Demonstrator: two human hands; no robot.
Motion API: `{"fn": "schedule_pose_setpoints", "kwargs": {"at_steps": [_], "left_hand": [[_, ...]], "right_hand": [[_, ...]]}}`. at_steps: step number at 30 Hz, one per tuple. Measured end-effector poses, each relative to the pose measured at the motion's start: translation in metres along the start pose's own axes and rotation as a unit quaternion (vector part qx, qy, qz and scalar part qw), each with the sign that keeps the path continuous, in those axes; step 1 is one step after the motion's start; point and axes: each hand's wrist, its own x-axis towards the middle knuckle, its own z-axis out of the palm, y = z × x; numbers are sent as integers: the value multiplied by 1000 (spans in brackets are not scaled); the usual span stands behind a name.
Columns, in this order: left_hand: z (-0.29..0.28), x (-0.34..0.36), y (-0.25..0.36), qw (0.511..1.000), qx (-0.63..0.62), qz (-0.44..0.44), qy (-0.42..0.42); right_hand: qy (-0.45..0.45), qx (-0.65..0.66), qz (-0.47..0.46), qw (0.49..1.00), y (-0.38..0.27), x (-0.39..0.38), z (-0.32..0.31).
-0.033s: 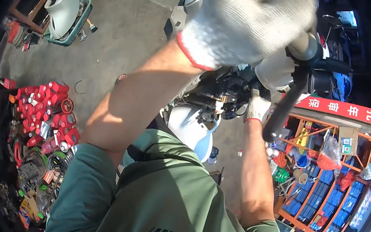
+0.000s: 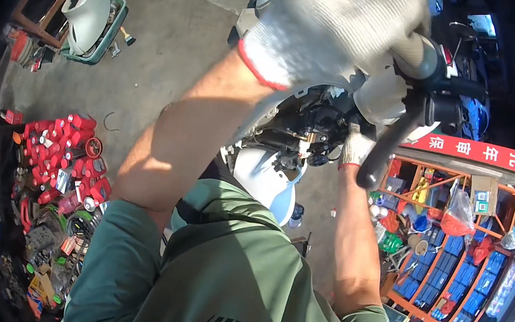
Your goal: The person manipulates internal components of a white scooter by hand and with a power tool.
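Note:
In the upper middle, my left hand wears a whitish knit glove with a red cuff. It is very near the camera and partly smeared, its fingers running out at the top edge. Right beside it are the grey end of a handlebar and a black lever. Lower down, my right hand, gloved alike, reaches in among the dark inner parts of a two-wheeler, beside a white rounded part. Black parts hide its fingertips. A white and pale blue panel lies closer to me.
Red bottles crowd the floor at left, with tangled scrap below. A green bin holds a white panel; a brush lies beside it. Orange shelving with blue boxes stands at right, under a red banner.
My left hand has shifted slightly left and down. The handlebar end and lever have moved a little upward. My right hand stays in about the same place.

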Motion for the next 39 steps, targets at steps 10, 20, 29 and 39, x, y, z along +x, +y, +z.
{"fn": "schedule_pose_setpoints", "kwargs": {"at_steps": [10, 20, 29, 39], "left_hand": [[30, -10, 22, 999, -1, -33, 20], [39, -8, 37, 999, -14, -31, 24], [40, 6, 41, 998, -42, -16, 39], [19, 4, 33, 992, -52, -92, 69]], "right_hand": [[13, -80, -34, 996, 31, 10, 6], [9, -62, -22, 998, 37, 12, 11], [10, -71, -20, 997, 46, 14, 17], [14, -44, 14, 999, 32, 6, 13]]}}
